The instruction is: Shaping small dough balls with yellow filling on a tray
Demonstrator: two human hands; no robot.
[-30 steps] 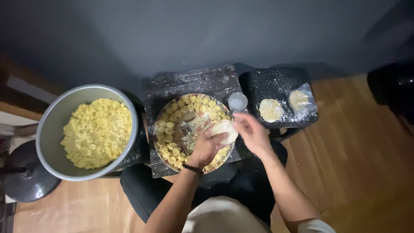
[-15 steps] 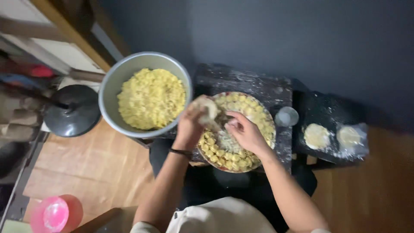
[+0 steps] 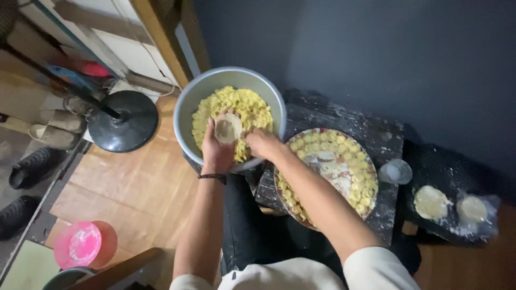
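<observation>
So the left hand (image 3: pixel 217 147) is cupped over the bowl (image 3: pixel 188 107), holding a round dough wrapper (image 3: pixel 228 128) flat in its palm. Right hand (image 3: pixel 262 144) is just beside it at the bowl's rim, fingers curled down into the yellow filling (image 3: pixel 252 110); can't tell if it's gripping any. Tray (image 3: pixel 344 166) of finished dumplings sits on the floury table (image 3: pixel 333 115) to the right.

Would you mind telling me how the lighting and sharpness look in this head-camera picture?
Head view: dim and uneven light, the dark wall nearly featureless; the big bowl and the dough round in the left hand are brightest; the right hand is slightly soft; edges bend a little from the wide lens.
</observation>
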